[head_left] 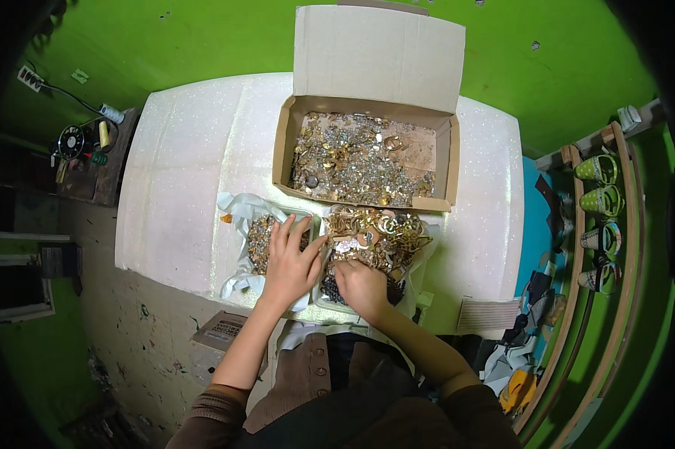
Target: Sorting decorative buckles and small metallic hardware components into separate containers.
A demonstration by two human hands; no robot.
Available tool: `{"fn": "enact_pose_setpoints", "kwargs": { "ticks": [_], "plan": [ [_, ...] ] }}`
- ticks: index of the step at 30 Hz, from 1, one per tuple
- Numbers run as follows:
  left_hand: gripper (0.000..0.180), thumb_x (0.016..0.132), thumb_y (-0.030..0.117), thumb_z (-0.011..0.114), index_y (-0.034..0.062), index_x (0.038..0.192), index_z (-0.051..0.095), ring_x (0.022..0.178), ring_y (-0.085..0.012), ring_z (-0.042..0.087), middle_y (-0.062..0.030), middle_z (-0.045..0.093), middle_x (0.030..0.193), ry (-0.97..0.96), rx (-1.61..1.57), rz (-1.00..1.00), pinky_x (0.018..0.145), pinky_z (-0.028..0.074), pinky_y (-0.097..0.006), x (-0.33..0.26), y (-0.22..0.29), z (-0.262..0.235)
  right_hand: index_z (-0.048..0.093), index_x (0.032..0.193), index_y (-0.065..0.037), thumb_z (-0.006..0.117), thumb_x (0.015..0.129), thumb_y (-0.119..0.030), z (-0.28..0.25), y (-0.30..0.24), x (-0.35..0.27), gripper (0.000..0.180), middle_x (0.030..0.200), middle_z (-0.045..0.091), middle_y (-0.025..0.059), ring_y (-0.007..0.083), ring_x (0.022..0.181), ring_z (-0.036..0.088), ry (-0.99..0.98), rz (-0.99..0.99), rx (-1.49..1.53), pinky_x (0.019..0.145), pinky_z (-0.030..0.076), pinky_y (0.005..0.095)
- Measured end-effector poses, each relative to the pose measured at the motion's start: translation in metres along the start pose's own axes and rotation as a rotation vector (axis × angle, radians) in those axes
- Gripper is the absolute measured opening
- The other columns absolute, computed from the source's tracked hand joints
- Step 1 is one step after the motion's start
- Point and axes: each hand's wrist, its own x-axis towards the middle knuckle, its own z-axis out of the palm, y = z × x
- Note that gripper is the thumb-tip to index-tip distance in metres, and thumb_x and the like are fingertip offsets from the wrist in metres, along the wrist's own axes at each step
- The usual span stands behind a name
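My left hand (291,263) lies over a paper-lined tray (239,258) of small gold and silver pieces (261,238), its fingers stretched out and apart. Beside it, my right hand (361,288) is closed, fingertips down in a second tray (336,305). What those fingertips pinch, if anything, is hidden. Gold-coloured chains and metal trinkets (379,228) fill the far part of this second tray, and dark beads (396,290) lie in its near part. Behind both trays stands an opened cardboard box (279,161), lid up, with many loose metal bits (352,153) spread over its bottom.
The trays and box rest on a pale glittery table cover (180,187). A striped sheet (487,314) lies at the table's right front corner. To the right is a wooden rack (629,224) with several shoes (601,200). A small dark table (102,176) with tools stands left.
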Motion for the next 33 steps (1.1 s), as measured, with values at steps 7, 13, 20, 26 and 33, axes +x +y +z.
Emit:
{"fn": "enact_pose_setpoints", "kwargs": {
  "ticks": [7,13,20,26,33],
  "plan": [
    [0.027,0.076,0.013,0.057,0.0085,0.102,0.061,0.121,-0.0388,0.033,-0.0183,0.043,0.123,0.003,-0.048,-0.003,0.101,0.023,-0.055,-0.009,-0.004,0.004,0.061,0.084,-0.006,0.055,0.081,-0.020,0.027,-0.015,0.010,0.016,0.061,0.060,0.0079,0.0234,0.051,0.060,0.008,0.172,-0.167,0.047,0.048,0.0336],
    [0.028,0.077,0.014,0.056,0.0096,0.104,0.061,0.121,-0.0387,0.032,-0.0177,0.043,0.124,-0.015,-0.097,0.015,0.102,0.022,-0.054,-0.017,-0.002,0.007,0.057,0.074,-0.009,0.056,0.080,-0.018,0.034,-0.013,0.006,0.011,0.062,0.060,0.0093,0.0252,0.054,0.060,0.095,0.193,-0.086,0.049,0.048,0.0350],
    [0.030,0.078,0.017,0.058,0.0127,0.107,0.060,0.124,-0.0381,0.029,-0.0166,0.040,0.128,-0.078,-0.113,0.038,0.103,0.019,-0.054,-0.022,-0.001,-0.003,0.059,0.074,-0.007,0.061,0.077,-0.016,0.008,-0.016,-0.002,0.010,0.061,0.056,0.0066,0.0241,0.054,0.056,0.069,0.216,0.247,0.052,0.045,0.0341],
    [0.028,0.079,0.020,0.059,0.0127,0.106,0.060,0.127,-0.0378,0.025,-0.0150,0.038,0.130,-0.157,-0.229,0.092,0.105,0.018,-0.052,-0.008,0.005,-0.009,0.059,0.079,-0.001,0.063,0.075,-0.008,-0.030,-0.004,0.004,0.009,0.068,0.052,0.0057,0.0151,0.055,0.050,0.027,0.079,0.519,0.052,0.041,0.0268],
    [0.023,0.079,0.022,0.061,0.0108,0.098,0.063,0.126,-0.0374,0.026,-0.0141,0.040,0.128,-0.167,-0.370,0.102,0.105,0.018,-0.052,0.005,0.015,-0.008,0.057,0.083,0.001,0.060,0.080,-0.008,-0.056,0.002,0.020,0.010,0.075,0.054,0.0032,0.0077,0.061,0.051,-0.019,0.055,0.762,0.056,0.041,0.0227]
  ]
}}
